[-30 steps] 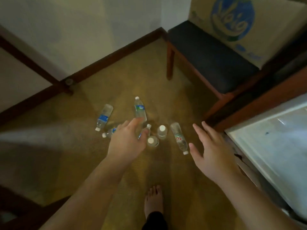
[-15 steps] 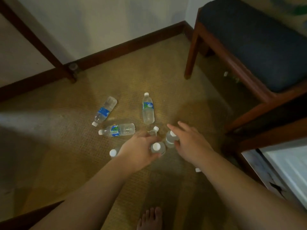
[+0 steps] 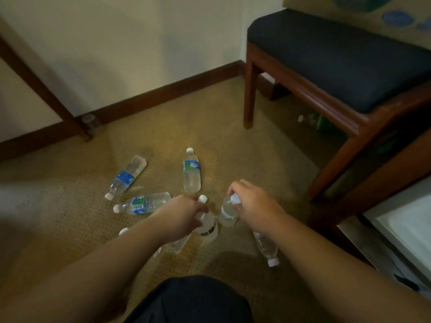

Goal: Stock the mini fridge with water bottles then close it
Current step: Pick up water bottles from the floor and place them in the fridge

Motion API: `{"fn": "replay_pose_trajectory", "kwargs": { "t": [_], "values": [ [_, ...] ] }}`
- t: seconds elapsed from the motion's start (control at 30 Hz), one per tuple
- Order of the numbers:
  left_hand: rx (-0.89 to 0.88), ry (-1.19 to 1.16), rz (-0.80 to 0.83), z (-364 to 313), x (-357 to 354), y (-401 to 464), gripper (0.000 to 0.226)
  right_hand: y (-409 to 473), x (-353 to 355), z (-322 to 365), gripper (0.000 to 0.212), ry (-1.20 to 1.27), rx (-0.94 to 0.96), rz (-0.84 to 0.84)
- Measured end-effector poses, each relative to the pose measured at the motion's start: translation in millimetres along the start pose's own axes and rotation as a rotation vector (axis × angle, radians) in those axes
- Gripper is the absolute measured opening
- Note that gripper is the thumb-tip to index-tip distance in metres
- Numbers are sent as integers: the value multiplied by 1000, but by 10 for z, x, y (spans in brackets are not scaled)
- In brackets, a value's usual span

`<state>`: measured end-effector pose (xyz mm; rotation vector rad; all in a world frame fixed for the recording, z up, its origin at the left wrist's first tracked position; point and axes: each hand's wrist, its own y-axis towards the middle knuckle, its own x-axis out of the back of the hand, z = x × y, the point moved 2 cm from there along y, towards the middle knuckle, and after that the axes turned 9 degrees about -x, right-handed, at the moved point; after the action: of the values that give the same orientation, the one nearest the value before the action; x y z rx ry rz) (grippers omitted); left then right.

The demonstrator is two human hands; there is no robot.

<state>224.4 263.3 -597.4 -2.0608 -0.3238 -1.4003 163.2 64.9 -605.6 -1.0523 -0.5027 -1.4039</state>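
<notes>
While both forearms reach down over the coarse, woven tan carpet [image 3: 233, 117], the left hand [image 3: 180, 216] curls its fingers around the neck and shoulder of an upright clear plastic bottle [image 3: 207, 226] with a white screw cap and a dark band near its base, and the right hand [image 3: 255, 206] pinches the white-capped top of a second clear bottle [image 3: 227, 212] that tilts to the left beneath it. Around them more water bottles lie on their sides: a ribbed one with a blue and green label [image 3: 142, 203] just left of the left hand, a blue-labelled one [image 3: 125, 177] farther left with its cap toward the camera, a smooth cylindrical one [image 3: 191, 171] pointing its cap toward the wall, and a plain one [image 3: 265, 247] under the right forearm with its cap nearest the person. Two others are partly hidden beneath the left forearm. A further bottle [image 3: 311, 119] rests in shadow under the wooden bench [image 3: 326, 94], whose seat is a dark blue, finely textured cushion on a glossy reddish-brown frame. The white, flat edge of the mini fridge [image 3: 405, 231] shows at the lower right, well apart from the bottles. A dark wooden baseboard [image 3: 168, 92] runs along the pale wall.
</notes>
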Motion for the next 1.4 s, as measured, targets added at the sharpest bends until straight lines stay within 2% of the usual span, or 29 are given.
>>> {"fn": "replay_pose_trajectory", "kwargs": {
  "t": [0.13, 0.3, 0.47, 0.7, 0.9, 1.03, 1.17, 1.4],
  "values": [
    [-90, 57, -81, -170, 551, 93, 36, -401, 325, -141, 26, 125, -8, -145],
    [-268, 158, -215, -789, 1442, 192, 27, -1108, 987, -317, 33, 258, -101, -347],
    [-480, 98, -361, -1482, 1906, 320, 23, -1788, 1495, -580, 37, 255, -178, -598],
    [-725, -47, -390, -2335, 1926, 539, 28, -2513, 1864, -979, 38, 298, -287, -903],
    [-922, -55, -379, -2860, 1822, 675, 33, -2944, 1986, -1395, 32, 311, -452, -1124],
    [-1030, -14, -388, -3167, 1787, 792, 41, -3154, 1986, -1712, 24, 283, -611, -1195],
    [-1090, -89, -398, -3432, 1732, 900, 42, -3348, 1881, -2125, 21, 271, -809, -1309],
    [-1139, -146, -441, -3843, 1672, 999, 22, -3638, 1799, -2663, 24, 88, -1008, -1463]
  ]
}}
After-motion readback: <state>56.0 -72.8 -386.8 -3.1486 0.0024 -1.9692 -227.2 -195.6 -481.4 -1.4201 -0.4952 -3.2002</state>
